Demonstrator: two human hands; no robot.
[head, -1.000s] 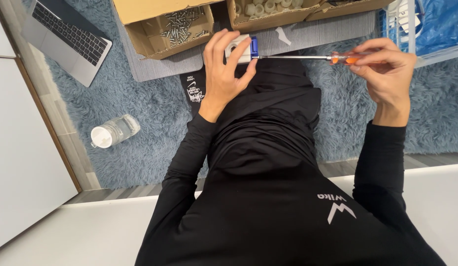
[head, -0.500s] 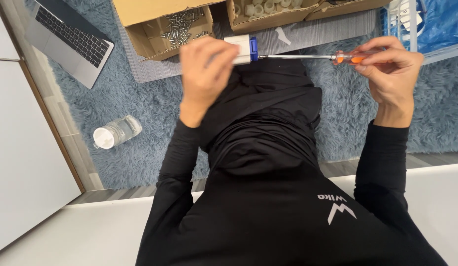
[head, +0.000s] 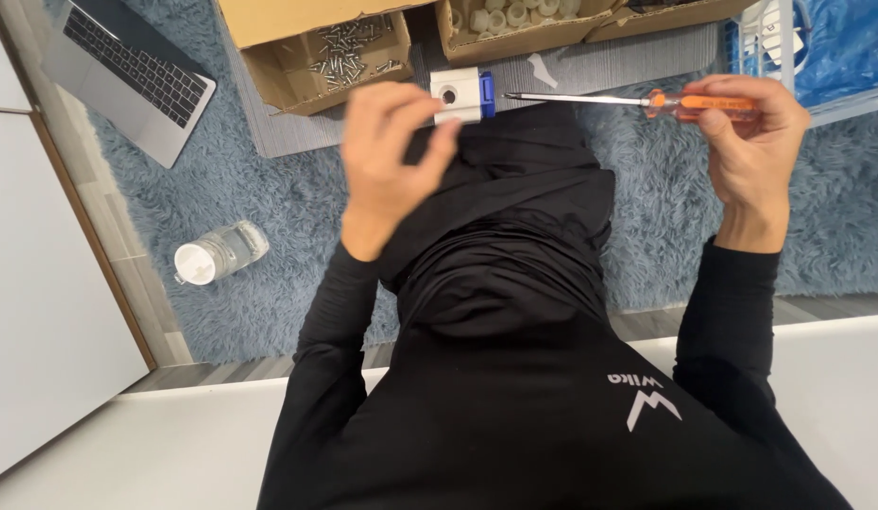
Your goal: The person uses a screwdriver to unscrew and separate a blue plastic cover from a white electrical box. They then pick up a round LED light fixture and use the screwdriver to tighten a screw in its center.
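Head view, only one angle here so it's all looking down past the black long-sleeve top. Left hand is pinching a small white plastic block with a blue end cap, fingers clamped on its near side, sitting up around 12 o'clock in the frame. Right hand is gripping an orange-handled screwdriver with a thin steel shaft, fingers wrapped shut on the handle at about 2 o'clock, tip pointing at the blue end but stopping just short of touching it.

My guess is that block is light and rigid, smooth plastic so probably a bit slippery; holding it by the flat white sides looks like the sane place, leaving the capped end free.

Other stuff lying around on the fuzzy blue-grey rug: open cardboard box of loose metal screws at 11 o'clock, another cardboard box of white round parts at 12, grey laptop at 10, clear plastic bottle with a white cap lying on its side at 9.
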